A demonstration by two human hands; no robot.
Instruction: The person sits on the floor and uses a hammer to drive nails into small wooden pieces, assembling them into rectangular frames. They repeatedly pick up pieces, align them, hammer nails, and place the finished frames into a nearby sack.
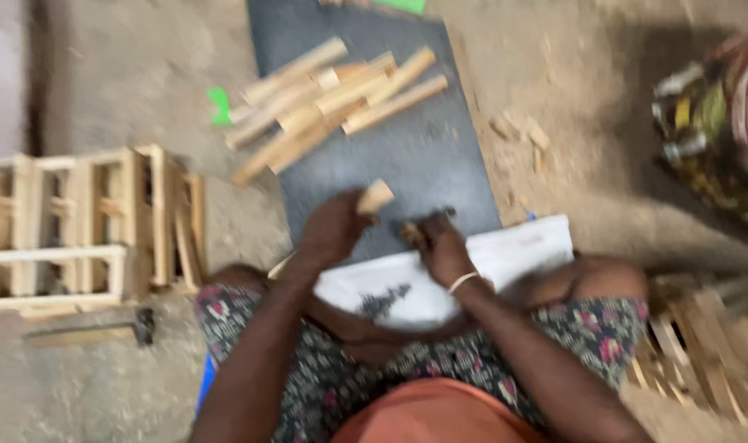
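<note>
Gripping a wooden block [375, 197], left hand [333, 230]; right hand [441, 246] (blurred) clutches something dark.

Both arms bare to above the elbow; no sleeves in view. Right hand [443, 246] has a thin pale bangle [462, 281] round the wrist, plain, no visible ornament. Left hand [333, 230] and wrist bare of any jewellery. Lower body covered in a dark patterned cloth [324, 385], small floral print in pink, red and pale green on a near-black ground, spread across both thighs. An orange-red garment [427, 414] shows at the bottom edge, plain, possibly a top or wrap; motion blur prevents telling which.
</note>
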